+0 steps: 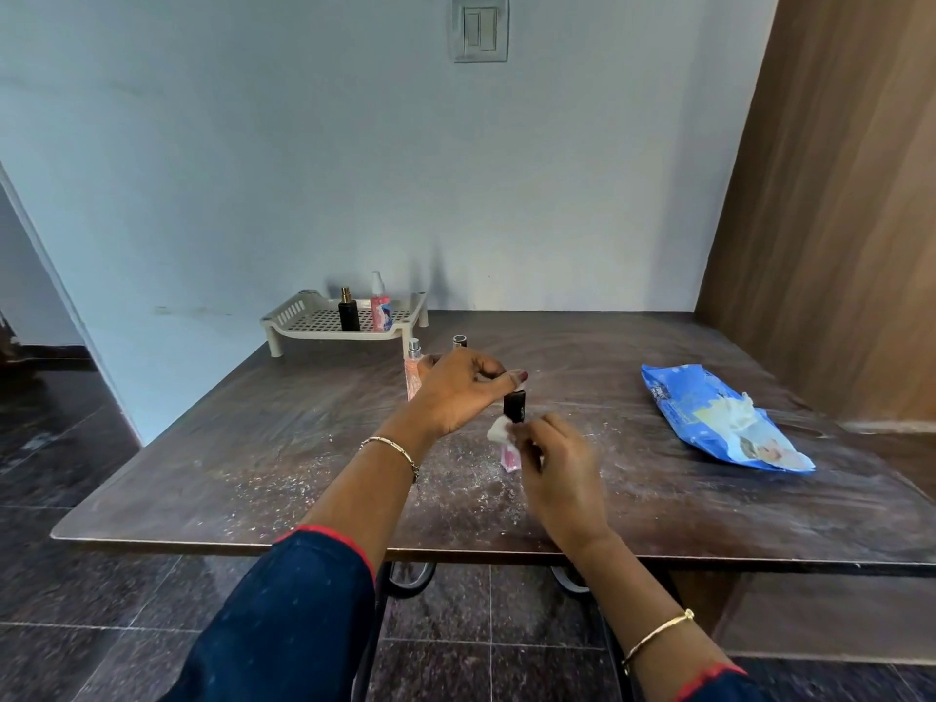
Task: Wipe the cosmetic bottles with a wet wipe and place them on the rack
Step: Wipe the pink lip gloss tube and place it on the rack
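My left hand (458, 390) pinches the top of a small black bottle (515, 406) held upright over the middle of the table. My right hand (559, 466) presses a crumpled white wet wipe (499, 430) against the bottle's lower side. A pink item (510, 458) shows just below the wipe, partly hidden by my right hand. The cream rack (283, 321) stands at the table's back left with a black bottle (349, 312) and a pink spray bottle (380, 309) on it. Behind my left hand stand a pink tube bottle (413, 369) and another bottle cap (459, 341).
A blue wet-wipe pack (709, 415) lies open on the right of the dark table (253, 468), a wipe poking out. White specks dust the tabletop. A wooden panel (835, 195) rises at the right; the wall is close behind.
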`<action>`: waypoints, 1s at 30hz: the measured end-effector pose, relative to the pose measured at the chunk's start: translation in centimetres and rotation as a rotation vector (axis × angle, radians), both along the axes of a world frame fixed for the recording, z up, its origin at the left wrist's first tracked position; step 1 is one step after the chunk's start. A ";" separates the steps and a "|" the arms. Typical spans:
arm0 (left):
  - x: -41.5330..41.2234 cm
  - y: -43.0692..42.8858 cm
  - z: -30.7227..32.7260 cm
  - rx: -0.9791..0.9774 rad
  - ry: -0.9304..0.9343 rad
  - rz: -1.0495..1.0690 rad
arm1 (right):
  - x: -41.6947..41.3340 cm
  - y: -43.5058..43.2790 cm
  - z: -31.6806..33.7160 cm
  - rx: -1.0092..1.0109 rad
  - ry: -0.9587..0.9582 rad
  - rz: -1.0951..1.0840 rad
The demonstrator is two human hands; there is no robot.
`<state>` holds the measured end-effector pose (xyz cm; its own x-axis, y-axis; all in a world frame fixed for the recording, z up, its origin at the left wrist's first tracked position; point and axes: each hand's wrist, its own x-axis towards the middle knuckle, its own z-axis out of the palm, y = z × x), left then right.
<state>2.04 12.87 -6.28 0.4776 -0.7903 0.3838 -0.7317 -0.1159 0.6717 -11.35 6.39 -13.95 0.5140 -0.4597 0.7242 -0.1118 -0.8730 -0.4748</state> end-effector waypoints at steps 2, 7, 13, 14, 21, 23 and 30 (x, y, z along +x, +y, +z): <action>0.1 0.0 -0.1 0.003 0.009 -0.003 | 0.1 -0.4 1.2 -0.028 -0.074 -0.059; 0.5 -0.2 -0.3 0.021 0.049 -0.014 | -0.1 -1.3 2.3 -0.217 -0.008 -0.051; 0.4 -0.1 -0.2 0.033 -0.001 0.002 | -1.2 -2.3 -0.2 -0.145 0.262 0.059; 0.5 -0.2 -0.2 0.040 0.002 0.001 | -1.1 -2.3 -0.2 -0.140 0.252 0.059; 0.8 -0.6 -0.6 0.026 -0.014 0.006 | -0.3 -2.3 2.3 -0.214 -0.012 -0.014; 0.7 -0.6 -0.5 0.017 -0.020 0.003 | -0.2 -2.3 2.4 -0.244 -0.028 -0.027; 0.6 0.0 -0.4 -0.003 -0.034 -0.016 | -1.0 -3.2 0.5 -0.230 0.300 0.078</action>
<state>2.61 12.85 -6.73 0.4519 -0.7964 0.4019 -0.7555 -0.1022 0.6471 -12.32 3.18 -13.50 0.7460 -0.2539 0.6156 -0.1452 -0.9643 -0.2217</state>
